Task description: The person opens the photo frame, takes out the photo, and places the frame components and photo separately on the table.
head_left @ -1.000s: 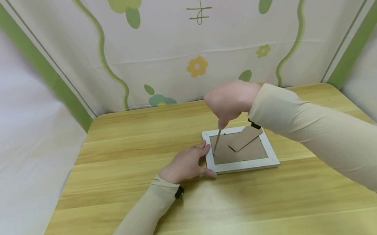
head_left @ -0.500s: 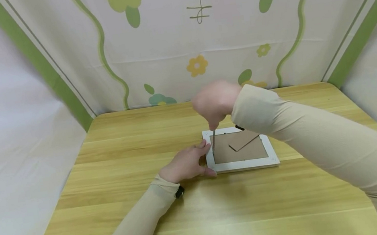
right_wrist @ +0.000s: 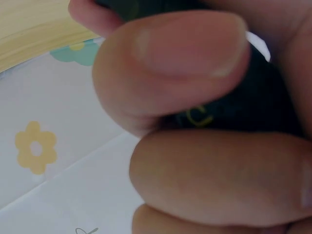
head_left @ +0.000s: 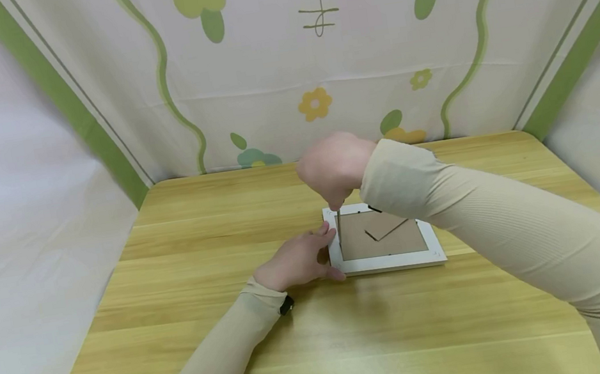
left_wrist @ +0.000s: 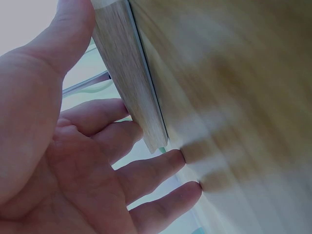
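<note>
A white picture frame (head_left: 385, 262) lies face down on the table, its brown backing board (head_left: 356, 250) up. A brown stand flap (head_left: 387, 222) sits on the backing, partly hidden by the right sleeve. My left hand (head_left: 296, 260) holds the frame's left end, thumb at the near corner, fingertips along the side. In the left wrist view, two fingers touch the frame's wooden edge (left_wrist: 129, 68) and two rest on the table. My right hand (head_left: 334, 165) grips a screwdriver by its dark handle (right_wrist: 229, 109). The thin shaft (head_left: 339, 226) points down at the backing's left edge.
The wooden table (head_left: 213, 226) extends around the frame. A white floral curtain (head_left: 257, 57) hangs behind the table's far edge, with white cloth (head_left: 20, 222) at the sides. Small dark tabs (head_left: 390, 255) show along the frame's inner edge.
My right hand has moved left with the screwdriver, and the shaft stands more upright at the backing's left edge. The left hand and the frame have stayed in place.
</note>
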Action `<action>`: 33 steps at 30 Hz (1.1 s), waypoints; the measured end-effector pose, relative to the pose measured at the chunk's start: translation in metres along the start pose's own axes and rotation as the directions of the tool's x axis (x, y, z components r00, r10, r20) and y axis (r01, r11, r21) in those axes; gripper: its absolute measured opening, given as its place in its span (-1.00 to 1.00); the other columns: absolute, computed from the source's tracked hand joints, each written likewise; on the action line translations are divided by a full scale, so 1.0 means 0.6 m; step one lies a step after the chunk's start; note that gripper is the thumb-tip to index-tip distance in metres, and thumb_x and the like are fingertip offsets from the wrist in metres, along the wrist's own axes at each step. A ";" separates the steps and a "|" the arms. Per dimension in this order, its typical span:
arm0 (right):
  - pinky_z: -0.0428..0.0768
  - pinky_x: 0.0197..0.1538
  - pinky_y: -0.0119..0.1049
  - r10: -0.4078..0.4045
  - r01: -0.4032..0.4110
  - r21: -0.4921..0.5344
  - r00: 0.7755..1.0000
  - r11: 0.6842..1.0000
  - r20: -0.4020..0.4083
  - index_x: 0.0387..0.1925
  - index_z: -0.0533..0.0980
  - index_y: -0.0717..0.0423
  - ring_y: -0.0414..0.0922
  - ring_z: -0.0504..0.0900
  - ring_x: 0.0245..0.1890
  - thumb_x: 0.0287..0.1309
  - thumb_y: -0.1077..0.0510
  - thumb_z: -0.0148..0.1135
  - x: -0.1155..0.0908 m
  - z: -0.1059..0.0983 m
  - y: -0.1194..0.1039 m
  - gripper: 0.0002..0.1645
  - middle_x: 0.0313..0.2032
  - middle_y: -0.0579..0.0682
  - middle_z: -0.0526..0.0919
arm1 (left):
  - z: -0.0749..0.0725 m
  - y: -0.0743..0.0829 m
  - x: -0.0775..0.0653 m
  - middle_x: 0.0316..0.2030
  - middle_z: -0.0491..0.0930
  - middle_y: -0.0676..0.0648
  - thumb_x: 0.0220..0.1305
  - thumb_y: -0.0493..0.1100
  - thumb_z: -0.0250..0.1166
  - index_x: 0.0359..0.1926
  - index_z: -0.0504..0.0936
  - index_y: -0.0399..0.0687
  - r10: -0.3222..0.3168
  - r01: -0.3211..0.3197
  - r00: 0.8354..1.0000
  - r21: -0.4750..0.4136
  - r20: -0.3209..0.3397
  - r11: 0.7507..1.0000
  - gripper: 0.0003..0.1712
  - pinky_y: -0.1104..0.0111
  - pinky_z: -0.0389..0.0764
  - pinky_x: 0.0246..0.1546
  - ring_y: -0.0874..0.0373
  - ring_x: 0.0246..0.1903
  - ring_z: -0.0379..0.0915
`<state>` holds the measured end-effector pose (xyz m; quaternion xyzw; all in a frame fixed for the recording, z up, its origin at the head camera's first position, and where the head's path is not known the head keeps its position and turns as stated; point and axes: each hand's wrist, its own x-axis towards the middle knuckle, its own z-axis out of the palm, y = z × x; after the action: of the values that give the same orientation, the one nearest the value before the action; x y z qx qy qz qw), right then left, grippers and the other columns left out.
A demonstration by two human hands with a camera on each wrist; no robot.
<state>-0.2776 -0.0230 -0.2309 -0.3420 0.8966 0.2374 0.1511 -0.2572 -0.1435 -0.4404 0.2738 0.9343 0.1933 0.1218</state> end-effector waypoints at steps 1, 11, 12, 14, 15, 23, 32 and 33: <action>0.51 -0.46 -0.31 0.000 0.000 0.000 1.000 1.000 -0.001 -0.46 0.60 -0.02 -0.20 0.52 -0.47 0.02 -0.01 0.49 0.000 0.000 0.000 -0.77 -0.44 -0.17 0.64 | 0.000 0.000 0.000 0.49 0.06 -0.07 0.05 0.35 0.41 0.51 0.17 -0.06 0.000 0.000 1.000 -0.001 0.000 1.000 0.14 0.19 0.31 0.31 -0.02 0.41 0.15; 0.59 -0.36 -0.24 -0.007 0.007 0.032 1.000 0.999 -0.019 -0.37 0.58 0.00 -0.15 0.59 -0.36 -0.01 -0.02 0.55 -0.002 0.007 0.007 -0.70 -0.37 -0.17 0.62 | 0.001 -0.002 0.003 0.49 0.06 -0.09 0.05 0.37 0.40 0.52 0.16 -0.06 -0.002 0.002 1.000 0.012 0.003 1.000 0.15 0.18 0.32 0.30 -0.02 0.40 0.17; 0.59 -0.36 -0.24 -0.007 0.008 0.033 1.000 0.999 -0.020 -0.37 0.58 0.00 -0.15 0.59 -0.36 -0.01 -0.02 0.55 -0.003 0.007 0.007 -0.70 -0.37 -0.17 0.62 | 0.001 -0.002 0.003 0.49 0.06 -0.09 0.05 0.37 0.40 0.52 0.16 -0.06 -0.003 0.003 1.000 0.010 0.002 1.000 0.15 0.18 0.32 0.30 -0.03 0.40 0.16; 0.59 -0.37 -0.26 -0.009 0.010 0.029 1.000 1.000 -0.020 -0.38 0.58 -0.01 -0.16 0.59 -0.39 -0.01 -0.02 0.54 -0.003 0.007 0.007 -0.71 -0.38 -0.17 0.63 | 0.001 -0.001 0.003 0.49 0.06 -0.09 0.05 0.37 0.40 0.52 0.16 -0.06 -0.001 0.001 1.000 0.010 0.001 1.000 0.15 0.18 0.31 0.31 -0.03 0.40 0.16; 0.58 -0.39 -0.27 -0.011 0.012 0.027 1.000 1.000 -0.020 -0.40 0.59 -0.01 -0.16 0.58 -0.41 0.00 -0.02 0.54 -0.004 0.006 0.007 -0.72 -0.39 -0.17 0.63 | 0.001 -0.001 0.002 0.49 0.06 -0.09 0.06 0.37 0.40 0.51 0.17 -0.06 0.000 0.000 1.000 0.011 0.001 1.000 0.15 0.18 0.31 0.31 -0.03 0.40 0.16; 0.59 -0.36 -0.25 -0.013 0.014 0.016 1.000 1.000 -0.025 -0.36 0.58 0.00 -0.15 0.58 -0.37 -0.01 -0.03 0.54 -0.006 0.005 0.010 -0.70 -0.38 -0.17 0.63 | 0.000 0.002 0.002 0.49 0.06 -0.09 0.06 0.36 0.40 0.51 0.17 -0.07 0.006 -0.006 1.000 0.010 -0.004 1.000 0.14 0.18 0.31 0.31 -0.03 0.40 0.17; 0.63 -0.22 -0.20 -0.035 0.032 0.173 0.999 0.984 0.017 -0.43 0.67 0.05 -0.15 0.65 -0.37 0.08 -0.08 0.48 -0.026 0.028 0.069 -0.71 -0.41 -0.15 0.67 | -0.001 0.005 0.005 0.49 0.03 -0.14 0.04 0.38 0.39 0.51 0.16 -0.11 0.007 -0.008 1.000 0.041 0.010 0.999 0.18 0.14 0.33 0.30 -0.08 0.40 0.16; 0.63 -0.24 -0.21 -0.043 0.039 0.194 0.999 0.980 0.014 -0.47 0.68 0.02 -0.17 0.65 -0.40 0.09 -0.08 0.47 -0.031 0.031 0.078 -0.73 -0.44 -0.17 0.68 | -0.001 0.005 0.005 0.49 0.02 -0.14 0.04 0.38 0.39 0.51 0.15 -0.11 0.004 -0.005 1.000 0.047 0.010 0.999 0.18 0.14 0.34 0.30 -0.08 0.39 0.17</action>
<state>-0.2942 0.0275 -0.2234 -0.3419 0.9069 0.1487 0.1965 -0.2584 -0.1397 -0.4392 0.2797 0.9373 0.1703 0.1195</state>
